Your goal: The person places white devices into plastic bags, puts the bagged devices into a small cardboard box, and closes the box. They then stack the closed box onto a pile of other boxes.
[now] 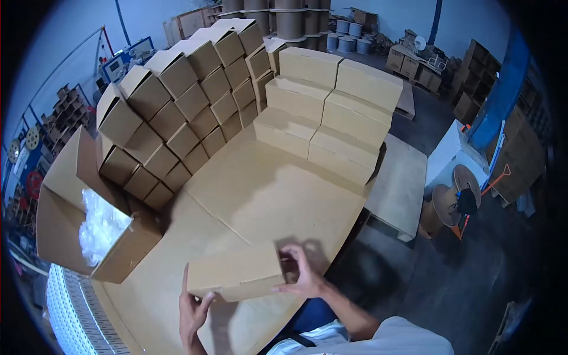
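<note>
A small closed cardboard box [235,273] is held between both hands above the near edge of a cardboard-covered table [260,195]. My left hand [193,313] grips its lower left corner from beneath. My right hand [303,273] presses against its right end, fingers spread over the side. The box lies flat, long side toward me.
Stacked small boxes [183,112] form a wall at the left and back. Larger flat boxes [331,112] are stepped at the back right. An open carton with clear plastic bags [100,228] sits at the left. Spools [449,201] and a pallet [399,189] stand on the floor at right.
</note>
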### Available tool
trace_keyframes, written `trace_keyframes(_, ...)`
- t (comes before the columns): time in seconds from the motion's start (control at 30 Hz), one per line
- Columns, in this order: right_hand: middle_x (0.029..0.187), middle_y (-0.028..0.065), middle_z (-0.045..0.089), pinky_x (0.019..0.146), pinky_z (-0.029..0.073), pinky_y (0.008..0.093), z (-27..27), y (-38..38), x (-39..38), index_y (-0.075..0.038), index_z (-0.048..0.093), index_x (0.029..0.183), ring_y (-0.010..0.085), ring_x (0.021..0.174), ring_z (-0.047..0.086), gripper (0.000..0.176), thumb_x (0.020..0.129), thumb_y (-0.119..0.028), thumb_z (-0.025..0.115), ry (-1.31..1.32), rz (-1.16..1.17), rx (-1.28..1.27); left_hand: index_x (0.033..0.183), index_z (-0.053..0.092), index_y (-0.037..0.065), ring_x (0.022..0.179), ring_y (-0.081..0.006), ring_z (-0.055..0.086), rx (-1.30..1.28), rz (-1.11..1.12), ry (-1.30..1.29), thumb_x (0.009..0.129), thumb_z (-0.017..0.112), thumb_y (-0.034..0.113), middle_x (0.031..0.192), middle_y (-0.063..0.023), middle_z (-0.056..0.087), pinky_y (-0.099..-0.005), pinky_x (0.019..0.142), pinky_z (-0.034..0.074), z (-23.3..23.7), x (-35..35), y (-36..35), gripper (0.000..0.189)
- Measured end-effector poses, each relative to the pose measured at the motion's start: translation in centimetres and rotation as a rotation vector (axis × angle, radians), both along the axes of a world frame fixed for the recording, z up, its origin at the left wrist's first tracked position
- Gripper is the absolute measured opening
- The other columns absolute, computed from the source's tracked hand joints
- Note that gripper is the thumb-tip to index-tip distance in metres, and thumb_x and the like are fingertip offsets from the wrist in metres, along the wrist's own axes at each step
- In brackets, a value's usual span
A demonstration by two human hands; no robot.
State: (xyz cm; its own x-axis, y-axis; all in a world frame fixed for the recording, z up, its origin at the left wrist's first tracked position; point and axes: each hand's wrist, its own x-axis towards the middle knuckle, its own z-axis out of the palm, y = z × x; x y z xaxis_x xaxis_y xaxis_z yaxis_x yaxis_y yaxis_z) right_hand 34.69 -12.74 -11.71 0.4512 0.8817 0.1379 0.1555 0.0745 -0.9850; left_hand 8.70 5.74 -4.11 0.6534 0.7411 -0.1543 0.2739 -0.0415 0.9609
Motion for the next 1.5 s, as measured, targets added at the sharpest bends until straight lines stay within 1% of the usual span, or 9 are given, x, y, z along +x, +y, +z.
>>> trace_keyframes(0.27,0.118,0.0151,0.06,0.1,0.05,0.0414,12.1,4.3,19.4,-0.004,0.043,0.132,0.0261,0.111,0.061,0.082,0.076,-0.037,0.093,-0.35,-0.386,0.158,0.142,0.048,-0.004,0.123,-0.0243,0.062,0.244,-0.242,-0.237,0.082,0.088,0.017,0.132,-0.0178,0.064,-0.04,0.106,0.05,4.2,26.7,11.6,0.076)
trace_keyframes(0.47,0.118,0.0155,0.059,0.093,0.053,0.0434,16.3,13.3,36.2,-0.004,0.039,0.131,0.0277,0.108,0.061,0.077,0.08,-0.031,0.09,-0.712,-0.56,0.333,0.145,0.043,0.0,0.125,-0.0284,0.061,0.573,-0.293,-0.582,0.081,0.088,0.018,0.136,-0.0202,0.061,-0.0407,0.107,0.05,8.7,46.7,20.3,0.08)
trace_keyframes(0.57,0.119,0.0211,0.061,0.091,0.054,0.0455,16.9,14.8,38.8,-0.004,0.038,0.132,0.0347,0.106,0.064,0.077,0.082,-0.033,0.088,-0.626,-0.633,0.15,0.15,0.038,0.001,0.128,-0.0297,0.059,0.525,-0.38,-0.594,0.084,0.086,0.02,0.14,-0.021,0.058,-0.0423,0.109,0.049,8.2,52.5,23.7,0.083)
trace_keyframes(0.7,0.114,0.031,0.065,0.089,0.052,0.0494,14.2,15.3,41.0,-0.002,0.038,0.132,0.047,0.103,0.067,0.072,0.086,-0.031,0.084,-0.821,-0.666,0.047,0.154,0.032,0.002,0.129,-0.0307,0.058,0.682,-0.362,-0.49,0.093,0.078,0.029,0.142,-0.0216,0.056,-0.0432,0.109,0.048,5.6,56.1,26.2,0.081)
trace_keyframes(0.87,0.109,0.0297,0.067,0.088,0.052,0.0508,14.9,14.8,40.7,0.0,0.039,0.131,0.0459,0.103,0.068,0.065,0.088,-0.026,0.081,-0.685,-0.598,0.088,0.155,0.03,0.001,0.122,-0.0314,0.061,0.504,-0.383,-0.357,0.097,0.072,0.038,0.134,-0.0228,0.061,-0.0419,0.105,0.049,5.1,57.2,25.3,0.081)
trace_keyframes(1.0,0.113,0.0299,0.067,0.086,0.055,0.0479,14.1,15.2,41.6,0.0,0.04,0.131,0.0418,0.103,0.07,0.064,0.088,-0.023,0.081,-0.63,-0.621,0.099,0.147,0.045,0.0,0.095,-0.0188,0.065,0.56,-0.294,-0.394,0.096,0.073,0.04,0.112,-0.0153,0.07,-0.0365,0.089,0.052,4.2,58.0,25.0,0.071)
trace_keyframes(1.1,0.137,0.0354,0.054,0.109,0.051,0.0437,15.9,14.5,40.3,0.004,0.037,0.135,0.0363,0.131,0.059,0.061,0.093,-0.015,0.077,-0.509,-0.555,0.024,0.145,0.048,0.0,0.089,-0.0175,0.065,0.536,-0.282,-0.385,0.094,0.074,0.04,0.108,-0.0139,0.071,-0.0356,0.086,0.053,4.3,57.9,24.6,0.07)
trace_keyframes(1.33,0.124,0.0348,0.063,0.098,0.058,0.0442,14.0,15.4,41.7,0.004,0.044,0.135,0.0423,0.116,0.067,0.063,0.089,-0.021,0.08,-0.59,-0.665,0.07,0.141,0.053,-0.001,0.079,-0.0171,0.063,0.619,-0.23,-0.253,0.092,0.076,0.042,0.091,-0.0106,0.07,-0.0354,0.078,0.053,3.9,58.4,25.0,0.069)
trace_keyframes(1.5,0.113,0.0287,0.07,0.096,0.057,0.042,13.7,15.2,41.4,0.006,0.054,0.123,0.0356,0.113,0.071,0.051,0.087,-0.018,0.082,-0.634,-0.693,0.161,0.14,0.05,-0.004,0.11,-0.031,0.07,0.671,-0.248,-0.252,0.096,0.072,0.033,0.12,-0.023,0.071,-0.0427,0.098,0.054,4.5,57.3,24.2,0.061)
